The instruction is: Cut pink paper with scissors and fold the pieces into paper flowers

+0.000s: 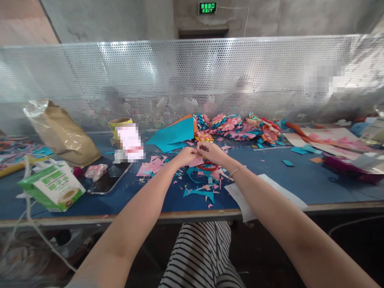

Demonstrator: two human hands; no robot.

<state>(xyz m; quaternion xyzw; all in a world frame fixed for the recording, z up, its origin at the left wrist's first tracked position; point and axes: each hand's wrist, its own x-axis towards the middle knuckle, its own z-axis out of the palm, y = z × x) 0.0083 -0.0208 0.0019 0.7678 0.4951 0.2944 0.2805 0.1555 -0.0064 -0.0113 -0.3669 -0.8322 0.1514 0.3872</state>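
Near the middle of the blue table (255,164), the fingertips of the left hand (187,155) and the right hand (210,149) meet. The left fingers are pinched together on a piece of pink paper (196,161), which hangs just below them; the right fingers are bent in against the same spot, but I cannot tell whether they grip the paper too. Beneath the hands shows a red rim (209,167), mostly hidden, with blue scraps (199,194) and smaller pink bits scattered toward the table's near edge. Pink scraps (151,165) lie to the left of the hands. Just beyond the fingers is a yellow and pink paper piece (204,137), beside a large blue sheet (177,133) that partly covers orange paper. To the right of that sheet runs a heap of many-coloured paper pieces (232,125). A thin bracelet (237,171) circles the right wrist, and a white sheet (282,192) lies partly under the right forearm, overhanging the edge. Farther left are a dark phone (109,180), a green and white box (55,187) and a brown paper bag (67,132); at the far right sits a purple item (349,170). Behind everything stands a perforated metal screen (186,60), with a green exit sign (207,8) above it.
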